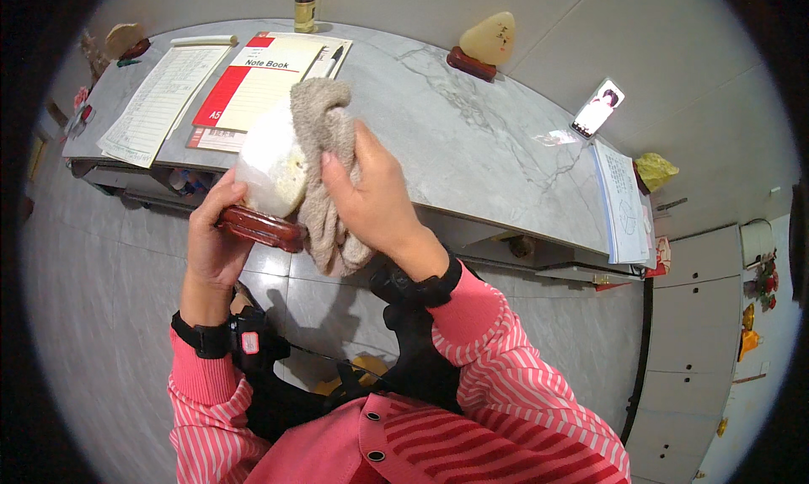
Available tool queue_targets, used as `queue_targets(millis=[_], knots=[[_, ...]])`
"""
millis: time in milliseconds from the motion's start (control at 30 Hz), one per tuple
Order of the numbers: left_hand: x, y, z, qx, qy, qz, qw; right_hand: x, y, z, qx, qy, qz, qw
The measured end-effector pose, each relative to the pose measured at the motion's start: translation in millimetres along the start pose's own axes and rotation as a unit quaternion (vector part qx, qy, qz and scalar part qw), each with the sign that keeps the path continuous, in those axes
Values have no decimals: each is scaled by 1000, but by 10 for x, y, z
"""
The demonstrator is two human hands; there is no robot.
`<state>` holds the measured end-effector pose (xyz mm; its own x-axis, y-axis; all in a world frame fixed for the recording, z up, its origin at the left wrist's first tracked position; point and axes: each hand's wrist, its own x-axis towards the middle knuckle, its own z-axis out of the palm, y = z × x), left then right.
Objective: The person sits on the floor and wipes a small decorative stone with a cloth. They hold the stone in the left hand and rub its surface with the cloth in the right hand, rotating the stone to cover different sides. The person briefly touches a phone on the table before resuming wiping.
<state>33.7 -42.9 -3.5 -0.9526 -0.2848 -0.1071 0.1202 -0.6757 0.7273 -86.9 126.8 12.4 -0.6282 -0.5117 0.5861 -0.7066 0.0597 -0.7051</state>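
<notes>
My left hand [212, 235] grips a pale, polished stone ornament [271, 165] by its dark red wooden base [263, 229]. The stone is whitish with a yellowish pitted patch, held up in front of the desk's near edge and slightly tilted. In my right hand [377, 193] is a bunched beige cloth [324, 139], its thumb and fingers closed on it. The cloth lies against the right side of the stone, and its lower folds hang down beside the base. Some of my right fingers are hidden behind the cloth.
The grey marbled desk [421, 105] holds a notebook [253, 84], written sheets [164, 101], a bottle [305, 8], another stone ornament [487, 44] and a propped phone [598, 109]. Papers [622, 202] and a yellow stone [656, 172] are at the right end. Cabinets [687, 332] stand beyond.
</notes>
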Motion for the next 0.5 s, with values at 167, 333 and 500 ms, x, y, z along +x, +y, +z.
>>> queue_targets(millis=[167, 333, 500], knots=[[93, 83, -164, -29, 45, 43, 998, -101, -111, 0, -39, -69, -44, 996], [78, 125, -169, 75, 66, 112, 989, -122, -165, 8, -112, -132, -117, 978], [40, 98, -2, 216, 51, 119, 968, -110, -195, 23, -162, -142, -139, 967]])
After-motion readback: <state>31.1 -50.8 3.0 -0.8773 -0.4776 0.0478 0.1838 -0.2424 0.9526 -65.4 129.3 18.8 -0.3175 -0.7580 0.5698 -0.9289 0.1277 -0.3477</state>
